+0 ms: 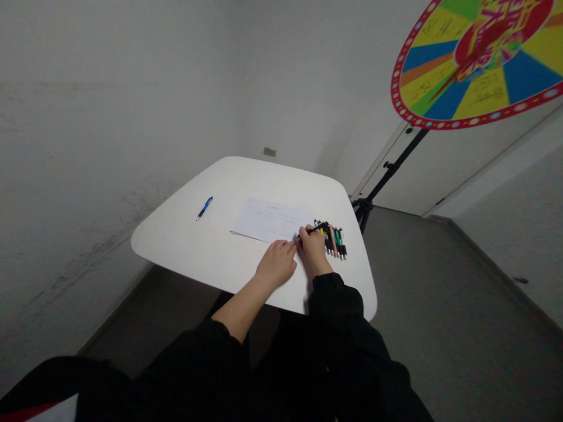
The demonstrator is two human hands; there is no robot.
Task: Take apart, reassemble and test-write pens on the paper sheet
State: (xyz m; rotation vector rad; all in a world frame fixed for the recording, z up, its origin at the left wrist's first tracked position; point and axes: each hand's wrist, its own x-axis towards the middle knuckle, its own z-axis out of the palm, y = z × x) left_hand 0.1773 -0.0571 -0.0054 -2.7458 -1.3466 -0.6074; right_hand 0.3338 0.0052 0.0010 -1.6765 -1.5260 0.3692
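Note:
My right hand (314, 248) grips a black pen (315, 228), its tip down by the lower right part of the paper sheets (269, 219). Several lines of faint writing show on the top sheet, too small to read. Flat across the sheets' near edge lies my left hand (278, 262), fingers stretched out and holding nothing, close beside the right. Just right of my right hand, several pens (338, 241) in yellow, black, pink, green and white lie side by side; my hand hides some of them. A blue and black pen (204, 208) lies apart on the left.
The white table (185, 246) has rounded corners and stands near the grey walls. To the right, a colourful prize wheel (479, 64) leans over on a black stand (398, 164), whose foot is near the table's right edge. A wall socket (270, 152) is behind the table.

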